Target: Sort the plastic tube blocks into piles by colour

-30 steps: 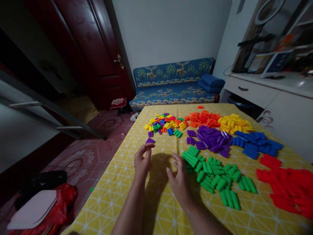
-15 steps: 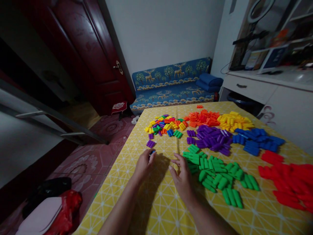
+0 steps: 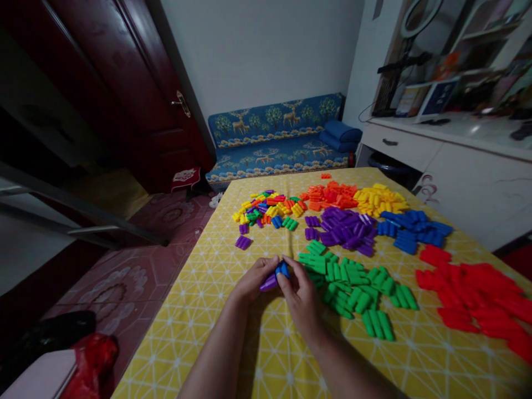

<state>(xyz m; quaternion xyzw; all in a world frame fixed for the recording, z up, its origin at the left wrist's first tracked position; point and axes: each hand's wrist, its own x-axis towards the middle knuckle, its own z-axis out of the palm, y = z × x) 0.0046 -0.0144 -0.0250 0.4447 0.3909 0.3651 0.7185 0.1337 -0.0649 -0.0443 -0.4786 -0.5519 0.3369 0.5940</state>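
Over the near middle of the table my two hands meet. My left hand (image 3: 258,277) is closed on a purple plastic building block (image 3: 269,282), which shows below its fingers. A blue building block (image 3: 283,270) sits against the purple one, pinched by the thumb and fingers of my right hand (image 3: 298,284). Whether the two blocks are joined I cannot tell. Just right of my right hand spreads a pile of green blocks (image 3: 359,285). A single purple block (image 3: 243,242) lies beyond my left hand.
A mixed-colour pile (image 3: 266,208) lies at the far left of the yellow tablecloth (image 3: 199,332). Orange (image 3: 332,195), yellow (image 3: 381,199), purple (image 3: 347,227), blue (image 3: 413,227) and red piles (image 3: 474,293) lie to the right. A blue patterned sofa (image 3: 274,147) stands behind.
My hands have come together. The right hand, open and apart before, now grips the blue block, and a purple block shows at my left hand. The view has shifted rightward.
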